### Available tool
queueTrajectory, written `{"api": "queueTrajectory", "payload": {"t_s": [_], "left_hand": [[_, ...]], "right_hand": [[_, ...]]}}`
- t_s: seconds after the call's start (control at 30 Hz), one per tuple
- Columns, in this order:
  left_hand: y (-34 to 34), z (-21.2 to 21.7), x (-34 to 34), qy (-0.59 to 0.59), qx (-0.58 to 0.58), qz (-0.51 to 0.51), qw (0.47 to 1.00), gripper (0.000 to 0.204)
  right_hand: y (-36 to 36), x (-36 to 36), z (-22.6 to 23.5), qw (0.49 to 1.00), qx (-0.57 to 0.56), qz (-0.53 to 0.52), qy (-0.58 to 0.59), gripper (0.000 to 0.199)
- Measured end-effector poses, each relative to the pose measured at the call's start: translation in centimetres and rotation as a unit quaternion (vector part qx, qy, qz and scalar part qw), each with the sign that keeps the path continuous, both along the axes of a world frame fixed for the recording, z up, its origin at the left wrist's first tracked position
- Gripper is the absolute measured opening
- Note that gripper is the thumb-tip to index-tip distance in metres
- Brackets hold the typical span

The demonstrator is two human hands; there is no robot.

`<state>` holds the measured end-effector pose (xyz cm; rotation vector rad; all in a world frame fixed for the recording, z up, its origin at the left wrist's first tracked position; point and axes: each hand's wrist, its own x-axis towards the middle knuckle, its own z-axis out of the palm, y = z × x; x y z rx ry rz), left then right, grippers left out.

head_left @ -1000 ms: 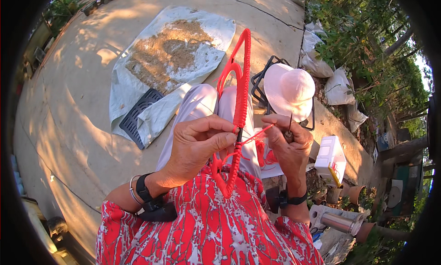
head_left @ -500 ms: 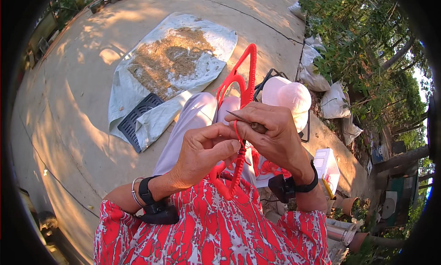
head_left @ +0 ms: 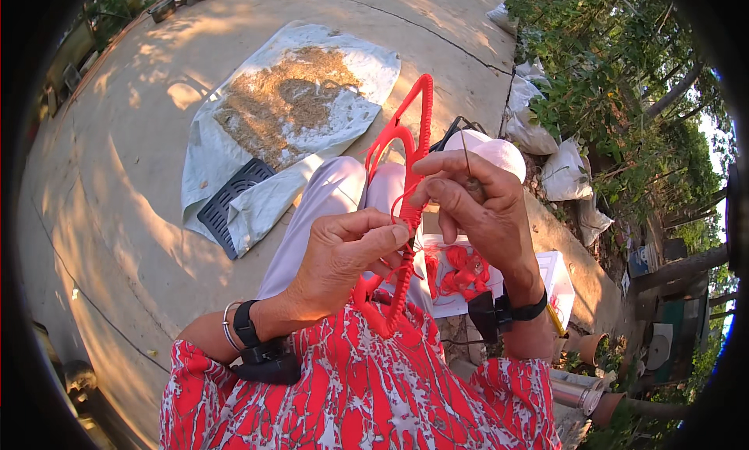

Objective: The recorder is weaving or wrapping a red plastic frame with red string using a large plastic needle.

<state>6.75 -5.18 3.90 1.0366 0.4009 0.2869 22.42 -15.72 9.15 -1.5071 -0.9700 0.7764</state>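
A red frame (head_left: 425,122) with cord-wrapped edges and an arched inner piece stands tilted over my lap. My left hand (head_left: 343,251) is closed, thumb and forefinger pinching its near edge, where a red cord (head_left: 400,199) loops up. My right hand (head_left: 484,208) grips the short brown handle of an awl-like tool (head_left: 474,188), its thin metal shaft pointing up. The right thumb and forefinger come together beside the frame; whether they also pinch the cord I cannot tell. Part of the frame's near edge hides behind the left fingers.
Red cord bundles (head_left: 462,274) lie on a white surface beside my right knee, near a white box (head_left: 555,274). Pale pink rounded things (head_left: 503,155) sit beyond my right hand. Ahead, a white sheet (head_left: 374,79) holds grain-like material and a dark slotted mat (head_left: 234,204).
My right hand has moved up and right, away from the left fingers. The tool has swung from pointing left to pointing up. My left hand keeps its pinch on the frame.
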Motion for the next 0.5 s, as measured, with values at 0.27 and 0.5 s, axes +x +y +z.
{"api": "queueTrajectory", "payload": {"t_s": [0.27,0.5], "left_hand": [[0.3,-0.1,-0.1,0.003,-0.063,-0.025,0.998,0.020],[0.5,-0.3,-0.1,0.002,-0.039,-0.030,0.999,0.021]], "right_hand": [[-1.3,-0.1,-1.2,0.965,0.019,0.088,-0.247,0.022],[-0.7,-0.3,-1.6,0.970,0.019,0.076,-0.230,0.019]]}}
